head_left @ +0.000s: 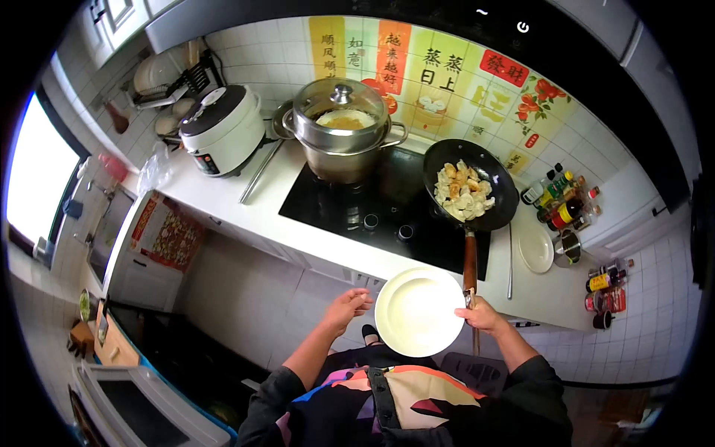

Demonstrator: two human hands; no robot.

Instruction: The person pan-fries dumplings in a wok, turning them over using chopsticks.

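My right hand [482,314] grips the right edge of an empty white plate [419,311], held in front of the counter just below the pan's handle. Beside the plate's left edge is my left hand [348,309], its fingers curled together; whether they touch the rim or hold anything is hard to make out. A black frying pan [500,212] with browned, pale food pieces [463,191] sits on the right of the black cooktop [335,211]. Its brown wooden handle [470,262] points toward me and ends close to my right hand.
A lidded steel steamer pot [340,141] stands at the cooktop's back left, with a white cooker [222,130] farther left. Right of the pan are sauce bottles [564,212], an oval white dish [535,248] and a thin metal utensil [510,264]. A ladle handle [260,173] lies left of the cooktop.
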